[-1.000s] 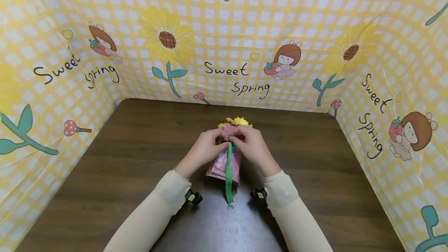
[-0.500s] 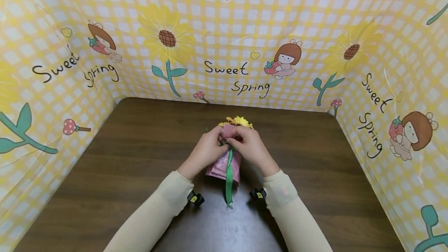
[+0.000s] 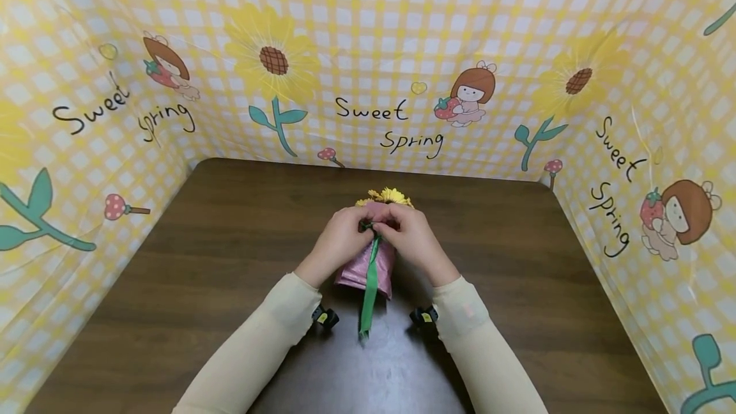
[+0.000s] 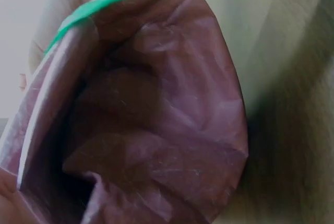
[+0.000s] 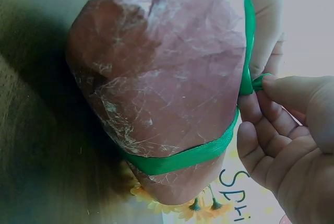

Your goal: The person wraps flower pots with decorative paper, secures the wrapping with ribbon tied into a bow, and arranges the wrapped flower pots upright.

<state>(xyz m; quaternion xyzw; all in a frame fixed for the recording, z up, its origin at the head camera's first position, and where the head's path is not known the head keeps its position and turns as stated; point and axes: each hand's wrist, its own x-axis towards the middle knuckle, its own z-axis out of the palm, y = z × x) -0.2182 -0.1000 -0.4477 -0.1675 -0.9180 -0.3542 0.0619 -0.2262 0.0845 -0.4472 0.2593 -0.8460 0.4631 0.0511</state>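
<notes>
A bouquet of yellow flowers lies on the table, wrapped in crinkled pink paper. A green ribbon circles the wrap, and one long ribbon tail hangs toward the table's near side. Over the wrap, my left hand pinches the ribbon near its crossing, its fingertips partly hidden. Close against it, my right hand pinches a short piece of ribbon between thumb and fingers, plain in the right wrist view. The left wrist view looks into the wrap's wide, hollow end.
The dark wooden table extends around the bouquet. A yellow checked cloth with printed flowers and lettering stands behind it and along both sides. Black wrist cameras hang under the cream sleeves, close to the tabletop.
The ribbon's tail has swung left. The bouquet sits slightly farther left, and both hands stay together at the ribbon with small finger shifts.
</notes>
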